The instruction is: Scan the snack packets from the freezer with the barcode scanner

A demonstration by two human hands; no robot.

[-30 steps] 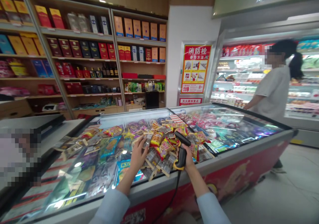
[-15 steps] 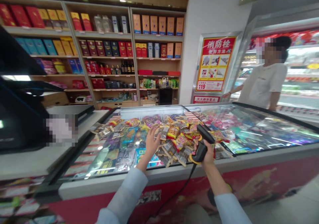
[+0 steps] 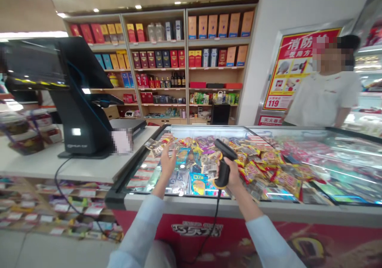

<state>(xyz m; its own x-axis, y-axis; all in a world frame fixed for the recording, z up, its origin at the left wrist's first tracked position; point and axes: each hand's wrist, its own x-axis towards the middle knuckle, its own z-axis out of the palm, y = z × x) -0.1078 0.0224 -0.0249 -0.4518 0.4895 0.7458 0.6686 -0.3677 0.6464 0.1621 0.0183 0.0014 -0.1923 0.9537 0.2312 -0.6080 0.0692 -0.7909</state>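
My right hand (image 3: 234,175) is wrapped round the handle of a black and yellow barcode scanner (image 3: 224,174), whose head tilts up to the left. A black cord (image 3: 215,212) hangs from the handle down the freezer's front. Fingers apart and slightly blurred, my left hand (image 3: 168,160) hovers by a small brown packet (image 3: 155,146) near the freezer's left edge; whether it touches the packet I cannot tell. To the right of the scanner, red and yellow snack packets (image 3: 252,171) lie heaped on the glass top of the chest freezer (image 3: 143,202).
A counter (image 3: 98,168) with a black checkout terminal (image 3: 85,113) and lidded tubs (image 3: 18,131) stands at left. Boxed goods fill the shelves (image 3: 186,77) behind. A person in a white shirt (image 3: 322,97) stands beyond the freezer at right. A cable (image 3: 64,196) hangs below the counter.
The view has turned left, bringing more of the checkout counter in. My left hand has moved from the packet heap to the freezer's left side. The scanner has come left across the packets too.
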